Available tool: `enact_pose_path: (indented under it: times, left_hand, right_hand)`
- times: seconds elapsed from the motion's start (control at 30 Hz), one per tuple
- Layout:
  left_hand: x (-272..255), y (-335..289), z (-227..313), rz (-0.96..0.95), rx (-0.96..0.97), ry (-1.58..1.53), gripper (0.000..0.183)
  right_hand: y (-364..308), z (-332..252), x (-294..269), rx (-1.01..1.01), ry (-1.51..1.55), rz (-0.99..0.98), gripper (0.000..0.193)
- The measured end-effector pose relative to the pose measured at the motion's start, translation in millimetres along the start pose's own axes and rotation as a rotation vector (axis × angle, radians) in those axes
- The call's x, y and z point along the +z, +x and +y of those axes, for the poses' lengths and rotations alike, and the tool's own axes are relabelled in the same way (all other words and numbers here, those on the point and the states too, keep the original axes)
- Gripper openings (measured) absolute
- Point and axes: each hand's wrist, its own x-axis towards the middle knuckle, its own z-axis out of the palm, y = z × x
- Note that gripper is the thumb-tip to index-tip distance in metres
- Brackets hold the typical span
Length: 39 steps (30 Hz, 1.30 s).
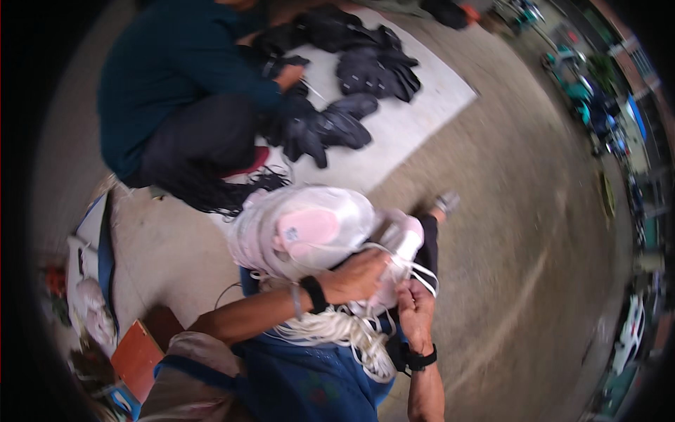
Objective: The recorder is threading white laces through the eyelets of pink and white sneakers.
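Both hands at a pale pink-and-white shoe (406, 238) on the person's lap, toward the right edge of the blue apron (302, 380). Right hand (416, 307): closed, thumb and fingers pinching a white lace (425, 270) at the shoe's right side. Left hand (360, 276): fingers bent, back of hand up, laid over the shoe's left side; blurred, can't tell if it grips lace or shoe. Black band on each wrist, plus a greyish one on the left forearm.

Loose bundle of white laces (376, 357) along the apron's upper edge, below the hands, spilling toward its right edge. Clear plastic bag (344, 202) just beyond the left hand, pink sole (320, 228) showing through. Writing: small dark mark on that sole, too small and blurred to read.

Upper left: co-worker (169, 70) in dark teal top, crouching, one hand (290, 75) among black shoes (376, 74). Shoes heaped on a white sheet (422, 126), mostly from its left part to its middle; bare strip toward its right corner. Black laces (225, 197) hang near the sheet's near-left side.

Lower left: reddish-brown wooden board (135, 359). Far right: parked scooters (587, 102), white car (628, 334).
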Motion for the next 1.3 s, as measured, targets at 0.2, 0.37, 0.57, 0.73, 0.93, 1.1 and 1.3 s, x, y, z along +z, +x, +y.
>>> enact_pose_path:
  times: [0.2,0.37,0.57,0.73,0.93,1.1,1.3]
  left_hand:
    - [-37.3,-2.7,39.4,0.091,-0.014,0.077,0.024]
    - [-5.8,-7.9,33.3,-0.509,-0.786,-0.926,0.045]
    - [26.2,0.5,57.1,-0.455,-0.791,-0.785,0.032]
    - [39.1,-50.1,100.0,-0.408,0.238,-0.598,0.019]
    - [55.7,-76.5,170.0,-0.532,0.665,-0.491,0.015]
    - [60.3,-72.2,168.6,-0.68,0.504,-0.668,0.02]
    - [13.1,-44.3,151.0,-1.103,-0.034,-0.744,0.029]
  right_hand:
    - [-52.0,-27.8,-49.8,0.377,0.713,-0.378,0.009]
    - [-101.0,-78.4,-39.7,-0.29,0.436,-0.995,0.015]
    - [-109.8,-77.2,-56.9,-0.018,0.321,-0.754,0.018]
    - [-91.0,-16.9,-80.8,0.32,0.668,-0.127,0.04]
    - [-74.6,0.5,-44.6,0.636,1.19,-0.589,0.051]
    - [-68.8,-4.2,-34.0,0.513,1.106,-0.35,0.028]
    - [-76.4,13.8,-69.7,0.446,0.964,-0.375,0.022]
